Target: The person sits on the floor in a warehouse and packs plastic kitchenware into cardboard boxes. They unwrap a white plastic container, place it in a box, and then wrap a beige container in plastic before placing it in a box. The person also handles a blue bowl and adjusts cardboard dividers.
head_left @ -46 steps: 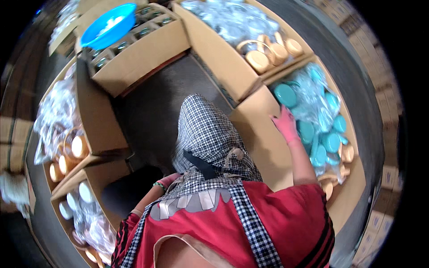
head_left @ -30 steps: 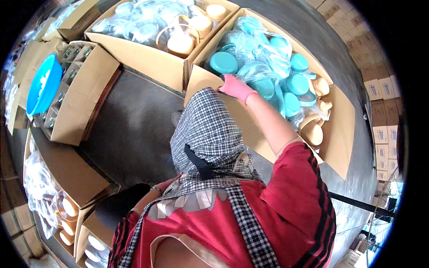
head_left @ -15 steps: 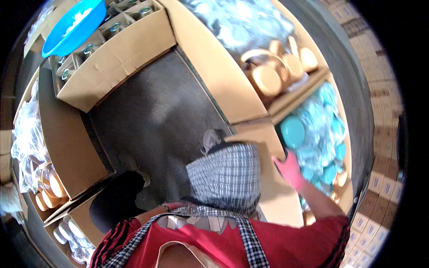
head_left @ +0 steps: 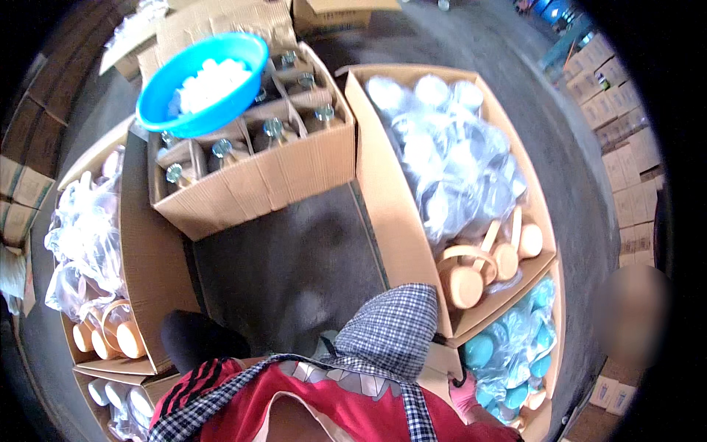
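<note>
My right hand [head_left: 464,395], in a pink glove, is at the near right, by the inner edge of a cardboard box of turquoise round caps [head_left: 479,351] in clear plastic. A small dark curved shape shows between its fingers; I cannot make out whether it is a held thing. My left hand is hidden; only a bit of that forearm shows by my lap. Just beyond the turquoise caps, tan caps with loop handles [head_left: 465,287] lie at the near end of a long box, beside plastic-wrapped pale pieces [head_left: 460,166].
Ahead, a blue basin [head_left: 254,81] of small white pieces rests on a divided carton [head_left: 272,195] of glass bottles [head_left: 274,129]. Boxes at left hold plastic-wrapped pieces [head_left: 88,214] and tan handled caps [head_left: 130,339]. Carton stacks [head_left: 626,173] line the right. My knees are between the boxes.
My view has tilted up, so the basin and bottle carton show more fully. My right hand has stayed by the box of turquoise caps, lower in the picture and nearer my body.
</note>
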Demonstrator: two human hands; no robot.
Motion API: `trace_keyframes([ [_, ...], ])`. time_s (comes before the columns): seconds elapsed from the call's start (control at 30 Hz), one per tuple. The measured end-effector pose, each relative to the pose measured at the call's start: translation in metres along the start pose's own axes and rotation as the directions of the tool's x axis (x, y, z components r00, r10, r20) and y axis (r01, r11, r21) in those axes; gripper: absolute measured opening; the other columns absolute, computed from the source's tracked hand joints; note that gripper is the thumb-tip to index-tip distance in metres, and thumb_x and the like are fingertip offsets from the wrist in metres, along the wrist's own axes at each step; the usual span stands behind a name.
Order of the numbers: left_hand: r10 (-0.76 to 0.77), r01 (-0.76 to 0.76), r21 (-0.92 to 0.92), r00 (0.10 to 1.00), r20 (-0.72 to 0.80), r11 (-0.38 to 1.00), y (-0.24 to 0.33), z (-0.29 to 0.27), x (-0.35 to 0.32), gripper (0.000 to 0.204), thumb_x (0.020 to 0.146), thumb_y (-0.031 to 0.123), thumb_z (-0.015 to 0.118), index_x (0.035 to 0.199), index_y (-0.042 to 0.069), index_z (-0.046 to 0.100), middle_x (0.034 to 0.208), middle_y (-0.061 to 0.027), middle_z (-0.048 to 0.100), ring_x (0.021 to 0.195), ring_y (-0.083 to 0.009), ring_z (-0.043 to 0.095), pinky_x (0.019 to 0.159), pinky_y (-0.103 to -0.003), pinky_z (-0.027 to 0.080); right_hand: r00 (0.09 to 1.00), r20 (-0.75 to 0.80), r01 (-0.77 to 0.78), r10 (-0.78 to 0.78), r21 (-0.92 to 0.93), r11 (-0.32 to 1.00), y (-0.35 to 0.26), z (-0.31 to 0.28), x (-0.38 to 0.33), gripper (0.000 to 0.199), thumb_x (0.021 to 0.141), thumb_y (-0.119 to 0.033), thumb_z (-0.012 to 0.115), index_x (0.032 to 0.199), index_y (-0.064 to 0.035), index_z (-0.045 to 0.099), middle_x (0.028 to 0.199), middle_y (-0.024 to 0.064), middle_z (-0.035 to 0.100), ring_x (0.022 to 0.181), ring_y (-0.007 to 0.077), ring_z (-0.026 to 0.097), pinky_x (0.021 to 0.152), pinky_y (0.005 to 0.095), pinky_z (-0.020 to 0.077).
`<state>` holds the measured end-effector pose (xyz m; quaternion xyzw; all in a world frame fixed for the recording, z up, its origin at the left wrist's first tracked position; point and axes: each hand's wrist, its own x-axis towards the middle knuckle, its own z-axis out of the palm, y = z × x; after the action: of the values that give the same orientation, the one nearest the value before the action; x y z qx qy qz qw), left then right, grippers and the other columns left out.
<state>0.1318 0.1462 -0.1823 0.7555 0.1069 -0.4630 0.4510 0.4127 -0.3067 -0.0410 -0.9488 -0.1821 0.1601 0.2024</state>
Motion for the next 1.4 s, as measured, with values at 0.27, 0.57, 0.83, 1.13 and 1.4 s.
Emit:
trace_keyframes([
  [0.27,0.128,-0.103,0.147,0.976,-0.176,0.984,0.028,-0.057,0.050,0.044,0.078,0.040,0.047,0.092,0.000,0.058,0.092,-0.0211,0.059,0.092,-0.0325,0.055,0.081,-0.034,0.042,0.999,-0.045,0.002,-0.002,0.011,1.000,-0.009,0.005,0.001,0.021,0.065,-0.013,0.063,0.082,-0.0020,0.057,0.072,0.0152,0.060,0.069,0.0284,0.060,0.061,0.0347,0.0461],
  [0.57,0.078,-0.035,0.217,0.978,-0.194,0.976,-0.022,-0.031,0.015,0.043,0.078,0.040,0.047,0.091,0.000,0.058,0.091,-0.0211,0.059,0.091,-0.0326,0.055,0.080,-0.034,0.043,0.944,-0.304,0.092,-0.129,-0.132,0.987,-0.094,-0.001,-0.001,0.048,0.071,-0.023,0.063,0.107,0.0032,0.047,0.109,0.0221,0.046,0.101,0.0365,0.043,0.087,0.0408,0.0345],
  [0.83,0.077,-0.048,0.169,0.982,-0.171,0.984,-0.026,-0.024,0.000,0.042,0.078,0.039,0.047,0.089,0.000,0.059,0.090,-0.0210,0.059,0.090,-0.0327,0.056,0.079,-0.034,0.043,0.977,-0.108,0.138,-0.182,-0.328,0.935,-0.184,0.003,0.124,0.052,0.072,-0.037,0.060,0.101,0.0035,0.047,0.098,0.0226,0.051,0.094,0.0358,0.049,0.080,0.0414,0.0402],
  [1.13,0.135,-0.133,0.090,0.991,-0.015,0.987,-0.039,-0.061,0.022,0.042,0.078,0.039,0.047,0.088,0.000,0.059,0.089,-0.0210,0.059,0.089,-0.0328,0.056,0.078,-0.034,0.044,0.985,-0.008,-0.172,0.172,0.034,0.984,-0.169,0.018,0.149,0.029,0.072,-0.017,0.063,0.093,0.0027,0.057,0.086,0.0141,0.062,0.081,0.0227,0.060,0.074,0.0326,0.0456],
  [1.4,0.139,-0.145,0.082,0.987,0.075,0.986,-0.050,-0.146,0.042,0.041,0.078,0.038,0.047,0.086,0.000,0.060,0.088,-0.0209,0.060,0.088,-0.0329,0.057,0.078,-0.034,0.044,0.991,0.058,-0.116,0.118,-0.042,0.992,-0.171,0.014,0.148,0.031,0.069,-0.019,0.061,0.094,-0.0016,0.055,0.084,0.0184,0.060,0.082,0.0327,0.058,0.071,0.0374,0.0460],
])
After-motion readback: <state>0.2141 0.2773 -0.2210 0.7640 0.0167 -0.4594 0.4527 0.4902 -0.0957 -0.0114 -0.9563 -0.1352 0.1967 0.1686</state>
